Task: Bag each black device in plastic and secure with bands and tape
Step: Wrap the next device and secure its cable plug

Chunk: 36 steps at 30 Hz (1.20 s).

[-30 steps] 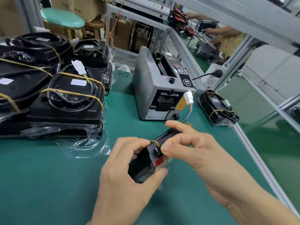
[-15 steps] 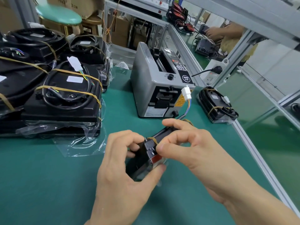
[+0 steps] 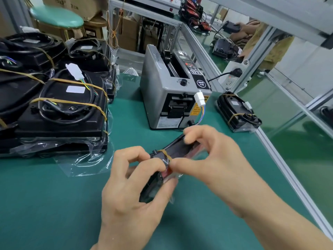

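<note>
I hold a small black device (image 3: 177,149) in clear plastic above the green table (image 3: 45,204). A tan rubber band (image 3: 166,153) crosses its near end. My left hand (image 3: 131,192) grips the device from below, thumb on its right side, fingers curled over the top. My right hand (image 3: 212,159) pinches the device's upper edge and plastic near the band. Its wire with a white connector (image 3: 199,98) sticks up behind my fingers.
A grey tape dispenser (image 3: 162,91) stands just beyond my hands. Banded, bagged black devices (image 3: 63,109) are stacked at the left. One more bagged device (image 3: 237,112) lies at the right table edge. Another person works at the far bench (image 3: 261,38).
The device has tipped flatter, showing more of its top face. My right fingers have slid along its upper edge. The view has shifted slightly downward.
</note>
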### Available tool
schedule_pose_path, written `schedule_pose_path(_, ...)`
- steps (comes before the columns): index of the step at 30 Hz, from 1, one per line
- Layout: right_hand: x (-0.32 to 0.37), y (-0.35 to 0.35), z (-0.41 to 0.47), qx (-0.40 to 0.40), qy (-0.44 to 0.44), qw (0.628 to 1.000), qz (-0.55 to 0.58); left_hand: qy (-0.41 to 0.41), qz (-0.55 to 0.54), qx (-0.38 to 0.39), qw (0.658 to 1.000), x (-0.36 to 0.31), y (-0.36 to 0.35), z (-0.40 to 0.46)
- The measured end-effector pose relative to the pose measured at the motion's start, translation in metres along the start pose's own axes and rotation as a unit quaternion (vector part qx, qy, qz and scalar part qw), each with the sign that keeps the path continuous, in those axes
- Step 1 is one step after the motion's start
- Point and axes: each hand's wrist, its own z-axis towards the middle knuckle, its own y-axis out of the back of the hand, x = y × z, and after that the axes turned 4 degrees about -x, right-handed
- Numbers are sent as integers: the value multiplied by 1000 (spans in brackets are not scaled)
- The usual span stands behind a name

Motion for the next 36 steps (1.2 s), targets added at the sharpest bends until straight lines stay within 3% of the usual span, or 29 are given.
schedule_pose_path(3, 1, 3, -1, 0, -10, 998, 69, -9, -2, 0, 1000, -1, 0, 0)
schedule_pose_path(7, -4, -12, -6, -16, 38, 998, -51, -19, 2, -8, 1000, 0, 0, 0)
schedule_pose_path(11, -12, -11, -5, -25, 37, 999, -3, -27, 14, 4, 1000, 0, 1, -1)
schedule_pose_path(15, -16, -14, -4, -10, 93, 995, -28, -6, 7, 11, 1000, 0, 2, 0)
schedule_pose_path(21, -40, 31, 13, -29, 120, 992, 19, -86, 103, 39, 990, 15, 23, 11)
schedule_pose_path(25, -69, 41, 28, 59, 60, 995, 46, -57, 119, 101, 986, 13, 37, 28)
schedule_pose_path(29, -84, 39, 33, 39, 91, 987, 126, -78, 185, 166, 966, -13, 20, 54)
schedule_pose_path(32, -93, 44, 27, 60, 120, 976, 171, -129, 272, 261, 917, -33, -17, 60)
schedule_pose_path(34, -99, 49, 22, 38, 132, 977, 163, -82, 303, 319, 894, -40, -32, 60)
schedule_pose_path(36, -102, 55, 21, -13, 154, 982, 112, -45, 299, 326, 896, -39, -33, 60)
